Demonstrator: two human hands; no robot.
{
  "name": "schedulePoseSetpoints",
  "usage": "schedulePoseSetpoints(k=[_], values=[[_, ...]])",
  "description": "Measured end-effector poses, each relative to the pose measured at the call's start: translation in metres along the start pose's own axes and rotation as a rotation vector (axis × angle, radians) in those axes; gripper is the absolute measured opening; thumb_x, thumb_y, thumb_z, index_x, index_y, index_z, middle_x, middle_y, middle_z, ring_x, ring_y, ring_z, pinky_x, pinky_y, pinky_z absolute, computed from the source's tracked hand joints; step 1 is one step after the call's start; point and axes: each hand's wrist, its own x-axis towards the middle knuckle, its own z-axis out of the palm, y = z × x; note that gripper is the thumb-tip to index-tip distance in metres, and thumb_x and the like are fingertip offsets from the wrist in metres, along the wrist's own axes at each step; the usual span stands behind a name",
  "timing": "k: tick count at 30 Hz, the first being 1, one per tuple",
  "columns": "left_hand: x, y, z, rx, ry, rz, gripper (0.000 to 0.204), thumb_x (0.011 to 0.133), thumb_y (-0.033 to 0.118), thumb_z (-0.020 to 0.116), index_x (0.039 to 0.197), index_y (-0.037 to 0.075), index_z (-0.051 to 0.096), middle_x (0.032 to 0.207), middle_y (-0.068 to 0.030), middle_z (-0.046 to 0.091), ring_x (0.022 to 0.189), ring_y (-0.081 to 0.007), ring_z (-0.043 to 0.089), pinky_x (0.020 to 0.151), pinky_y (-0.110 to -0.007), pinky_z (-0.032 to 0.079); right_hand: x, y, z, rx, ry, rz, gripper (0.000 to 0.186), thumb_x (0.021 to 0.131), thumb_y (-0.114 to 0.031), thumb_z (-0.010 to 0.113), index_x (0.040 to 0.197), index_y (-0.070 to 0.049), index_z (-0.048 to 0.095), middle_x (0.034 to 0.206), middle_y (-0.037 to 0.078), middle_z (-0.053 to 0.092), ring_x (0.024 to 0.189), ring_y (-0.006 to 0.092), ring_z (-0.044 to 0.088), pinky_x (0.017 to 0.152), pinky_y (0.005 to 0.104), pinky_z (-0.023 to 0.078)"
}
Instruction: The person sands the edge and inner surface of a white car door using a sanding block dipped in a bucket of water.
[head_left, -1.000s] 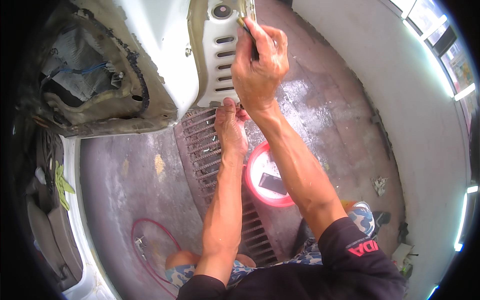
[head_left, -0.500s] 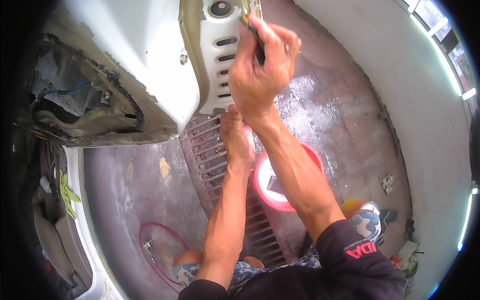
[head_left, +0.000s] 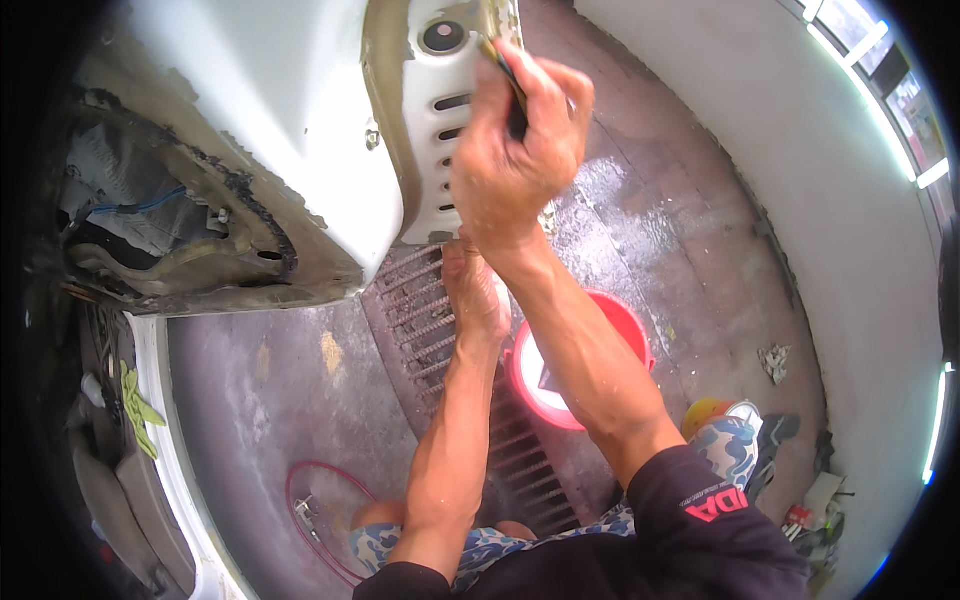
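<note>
**Slim tool on a slotted white panel: go easy by the edge**

So the right hand [head_left: 527, 140] has a slim tool [head_left: 502, 62] with a yellowish tip pinched between thumb and fingers. The tip is at the upper part of the slotted white panel [head_left: 422, 110], just right of the round hole [head_left: 443, 37]. Hard to tell if it's a blade or bristles.

Best bet here is probably short, even strokes with light pressure, easing off around the hole and the patchy paint so nothing gets gouged.

The left hand [head_left: 475, 288] is at the panel's lower edge, its fingers partly hidden by the right wrist, so no telling if it's gripping or just resting. Seems a decent bracing spot tho.

Position-wise, the tool sits inside the right-hand grip, tip poking out past the thumb. The panel is left of that hand and partly behind it, slots running down toward the left hand.
</note>
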Motion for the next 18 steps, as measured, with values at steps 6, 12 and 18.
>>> schedulePoseSetpoints(k=[6, 12, 18], values=[[0.002, 0.005, 0.001, 0.014, -0.078, 0.007, 0.033, 0.106, 0.04, 0.062, 0.112, 0.007, 0.062, 0.11, -0.0014, 0.065, 0.102, -0.0113, 0.06, 0.093, -0.033, 0.049, -0.002, 0.011, 0.0, 0.0, 0.008, -0.032, 0.022, 0.087, 0.006, 0.078, 0.107, -0.002, 0.075, 0.094, 0.009, 0.066, 0.083, 0.018, 0.063, 0.068, 0.0287, 0.052], [0.0, 0.005, 0.007, 0.002, -0.009, -0.014, 0.034, 0.107, 0.04, 0.061, 0.111, 0.006, 0.06, 0.11, -0.0028, 0.064, 0.107, -0.0123, 0.06, 0.095, -0.034, 0.049, 0.001, 0.01, -0.002, -0.003, -0.027, 0.023, 0.021, 0.088, 0.006, 0.077, 0.107, -0.002, 0.075, 0.094, 0.009, 0.067, 0.084, 0.0167, 0.064, 0.068, 0.0289, 0.052], [0.002, 0.003, 0.005, 0.02, -0.046, 0.007, 0.037, 0.105, 0.041, 0.064, 0.117, 0.006, 0.059, 0.115, -0.0032, 0.064, 0.107, -0.0113, 0.06, 0.096, -0.034, 0.049, -0.002, 0.006, -0.003, -0.018, -0.016, 0.03, 0.022, 0.087, 0.006, 0.077, 0.107, -0.003, 0.076, 0.094, 0.008, 0.067, 0.084, 0.0181, 0.063, 0.07, 0.0291, 0.051]])
